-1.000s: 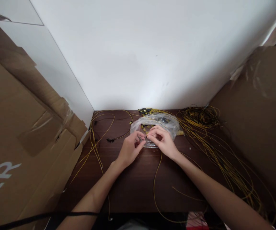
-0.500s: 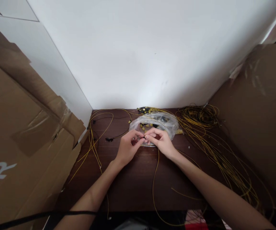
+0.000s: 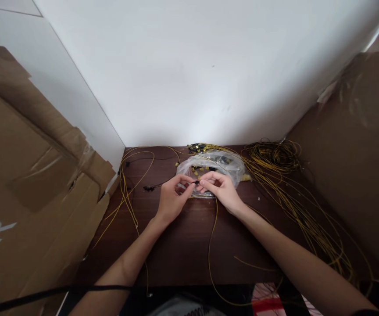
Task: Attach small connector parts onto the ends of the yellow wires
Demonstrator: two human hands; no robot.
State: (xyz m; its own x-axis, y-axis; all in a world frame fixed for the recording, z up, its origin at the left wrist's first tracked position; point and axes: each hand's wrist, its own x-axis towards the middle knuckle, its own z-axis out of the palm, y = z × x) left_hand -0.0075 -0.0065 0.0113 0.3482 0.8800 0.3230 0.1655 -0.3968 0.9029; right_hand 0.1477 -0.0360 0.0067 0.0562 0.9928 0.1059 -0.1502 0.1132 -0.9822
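Note:
A small black connector (image 3: pixel 195 182) is pinched between both hands, over the near side of a clear plastic bag (image 3: pixel 233 166). My left hand (image 3: pixel 173 195) grips its left end with thumb and forefinger. On the other end, my right hand (image 3: pixel 221 189) has its thumb and fingertips closed. Small yellow pieces (image 3: pixel 202 169) and some black ones lie in the bag. A thin yellow wire (image 3: pixel 211 245) trails from under my right hand toward the table's front edge. Whether it joins the connector is hidden by my fingers.
A dark wooden table (image 3: pixel 173 250) meets a white wall behind. Yellow wires (image 3: pixel 294 210) spread down the right side from a coil (image 3: pixel 271 157). More wire loops (image 3: pixel 125 193) and a black plug (image 3: pixel 148 188) lie left. Cardboard stands left (image 3: pixel 44 175) and right (image 3: pixel 354 145).
My hands have drawn slightly apart, so more of the black connector shows between the fingertips. The whole view has shifted a little.

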